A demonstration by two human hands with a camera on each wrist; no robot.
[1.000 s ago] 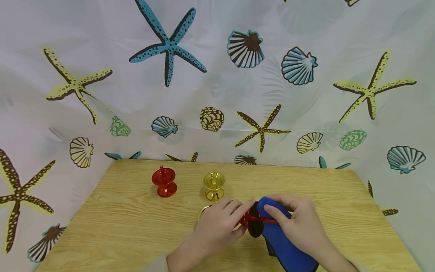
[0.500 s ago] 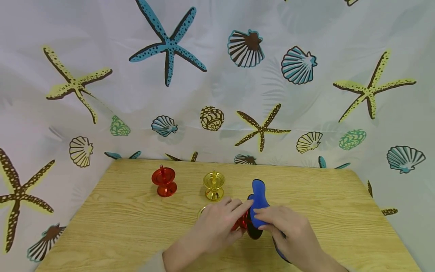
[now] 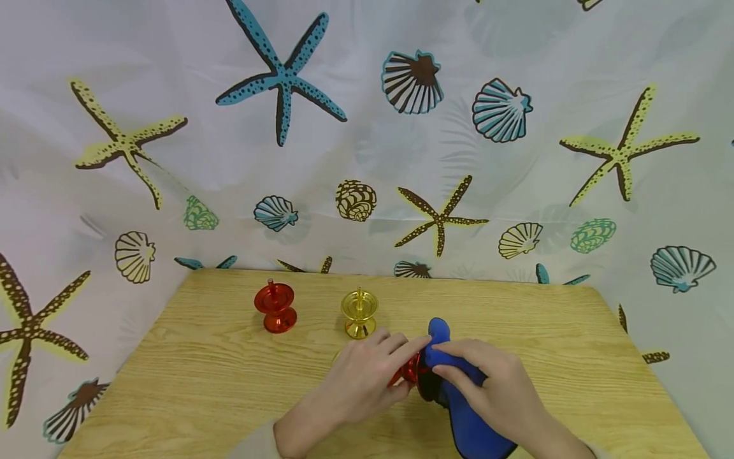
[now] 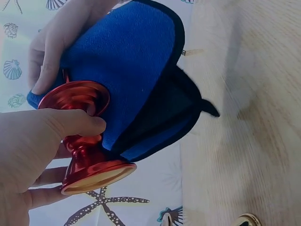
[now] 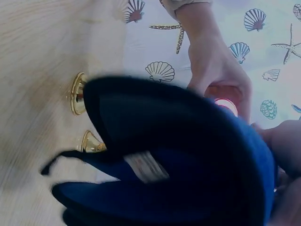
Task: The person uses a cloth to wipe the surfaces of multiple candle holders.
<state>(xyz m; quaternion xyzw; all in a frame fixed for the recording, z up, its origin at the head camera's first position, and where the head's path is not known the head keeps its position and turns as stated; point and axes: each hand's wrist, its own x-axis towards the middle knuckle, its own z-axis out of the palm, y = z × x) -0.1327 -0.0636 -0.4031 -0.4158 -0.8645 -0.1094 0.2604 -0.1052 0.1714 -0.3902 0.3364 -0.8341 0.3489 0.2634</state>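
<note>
My left hand grips a shiny red candle holder by its stem, thumb across the front, just below its dish. In the head view the candle holder lies tilted, dish toward the right. A blue cloth with black edging is pinched between thumb and fingers of my right hand, at the dish and its spike. Cloth covers most of the spike; a bit of red shows above the dish in the left wrist view. The right wrist view shows the cloth's folds with a white label and a black loop.
Another red candle holder stands at the back left of the wooden table. To its right is a gold candle holder. A second gold one is mostly hidden behind my left hand in the head view. A patterned curtain hangs behind.
The right hand has shifted the cloth over the spike, which lay bare across the blue a second ago. The cloth's tip swung up, then dropped slightly. The left hand stays nearly still.
</note>
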